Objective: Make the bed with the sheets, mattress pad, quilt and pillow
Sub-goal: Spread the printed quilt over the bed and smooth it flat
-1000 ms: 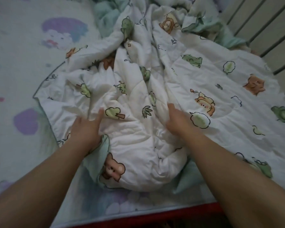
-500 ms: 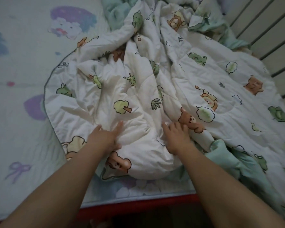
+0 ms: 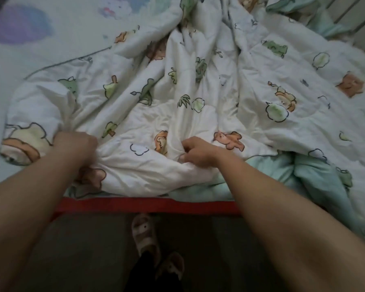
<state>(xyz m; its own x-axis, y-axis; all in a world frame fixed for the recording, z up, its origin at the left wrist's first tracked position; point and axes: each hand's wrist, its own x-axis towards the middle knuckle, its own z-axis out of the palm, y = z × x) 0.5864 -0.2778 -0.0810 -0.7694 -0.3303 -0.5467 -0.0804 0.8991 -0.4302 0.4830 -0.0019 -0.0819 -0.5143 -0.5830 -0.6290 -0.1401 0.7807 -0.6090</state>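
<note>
Two hands hold the quilt (image 3: pixel 230 85) near the close edge of the bed (image 3: pixel 114 204). The left hand (image 3: pixel 75 147) is curled into a fist with a bunch of quilt squeezed inside it. The right hand (image 3: pixel 198 151) is a little way off to the side, and its fingers and thumb pinch a fold of the same quilt. The hands do not touch each other. The quilt is white with little bears, trees and clouds on it, and it lies all crumpled across the bed. Its other side is pale green, and that green side (image 3: pixel 316 175) shows in a lump just beside the right arm. Under the quilt is a pale sheet (image 3: pixel 51 49) with big purple shapes, bare on the left. A red strip (image 3: pixel 198 205) runs along the edge of the bed below the hands. Down on the dark floor (image 3: pixel 82 260) are two fuzzy slippers (image 3: pixel 144 234), maybe with faces on them, but it is too dim to be sure. Pale bars (image 3: pixel 356 22) stand at the top right corner.
</note>
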